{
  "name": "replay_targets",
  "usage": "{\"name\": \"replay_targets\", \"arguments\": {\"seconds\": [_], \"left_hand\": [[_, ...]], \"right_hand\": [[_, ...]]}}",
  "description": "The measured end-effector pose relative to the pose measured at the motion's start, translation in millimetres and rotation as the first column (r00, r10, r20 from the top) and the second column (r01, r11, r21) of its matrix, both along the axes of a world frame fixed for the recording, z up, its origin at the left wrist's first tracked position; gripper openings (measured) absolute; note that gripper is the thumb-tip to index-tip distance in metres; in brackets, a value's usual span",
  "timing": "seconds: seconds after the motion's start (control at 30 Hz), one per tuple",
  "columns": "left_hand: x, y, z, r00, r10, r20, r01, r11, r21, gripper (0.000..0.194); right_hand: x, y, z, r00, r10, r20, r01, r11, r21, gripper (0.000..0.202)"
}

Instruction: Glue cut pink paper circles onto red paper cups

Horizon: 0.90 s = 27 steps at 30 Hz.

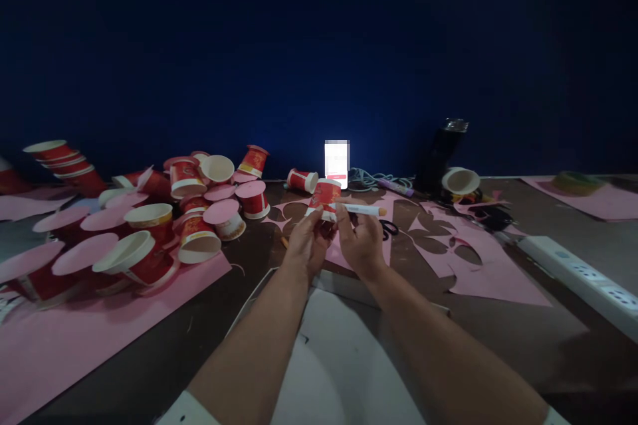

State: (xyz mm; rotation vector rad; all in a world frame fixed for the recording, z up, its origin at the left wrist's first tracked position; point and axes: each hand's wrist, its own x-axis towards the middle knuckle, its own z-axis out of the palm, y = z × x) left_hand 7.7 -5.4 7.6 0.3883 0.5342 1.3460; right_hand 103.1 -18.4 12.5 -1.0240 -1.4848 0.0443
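Brown counter [254, 239] below, paper cups [153, 227] crowding left of the left hand [305, 242], which grips a red cup [325, 194] at its fingertips! Right hand [365, 242] pinches a white pen [366, 210] alongside; too firm a squeeze could crumple the cup's wall.

Bright white blazes from the lit screen [335, 163], red bar low across it! Just below the screen, a red cup [325, 194] wearing what looks like gold print, though the dimness blurs it. Below and right of the screen, a white marker [363, 210] ending in orange, then black scissors [391, 230]! Left of the screen, a red stack [80, 174] ringed in white, and pink discs [84, 254]. Far right of the screen, a white power strip [561, 259]; behind the screen, deep blue wall [319, 46].
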Motion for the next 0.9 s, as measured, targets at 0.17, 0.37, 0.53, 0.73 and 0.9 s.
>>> {"name": "replay_targets", "arguments": {"seconds": [0.17,0.37,0.53,0.73,0.9], "left_hand": [[1.2,-0.8,0.9,1.000,0.016,-0.010,-0.016,1.000,0.003,0.013],[-0.1,1.2,-2.7,1.000,0.011,0.016,-0.011,1.000,-0.008,0.010],[-2.0,1.4,-1.8,1.000,-0.012,0.029,0.013,0.999,-0.031,0.011],[-3.1,0.4,0.7,1.000,-0.005,0.024,0.006,0.998,-0.070,0.009],[-3.8,1.3,0.6,0.999,-0.009,0.034,0.011,0.996,-0.089,0.006]], "right_hand": [[-0.3,-1.4,0.9,1.000,0.012,-0.005,-0.012,1.000,-0.027,0.019],[-0.4,-0.3,-2.0,1.000,0.000,-0.006,0.000,0.999,-0.035,0.021],[-0.4,0.2,-1.3,1.000,0.005,-0.012,-0.006,0.999,-0.043,0.021],[0.0,0.1,-0.4,1.000,-0.011,0.010,0.011,1.000,-0.011,0.022],[-0.1,-0.1,-0.4,0.999,-0.035,0.015,0.035,0.999,0.007,0.022]]}}
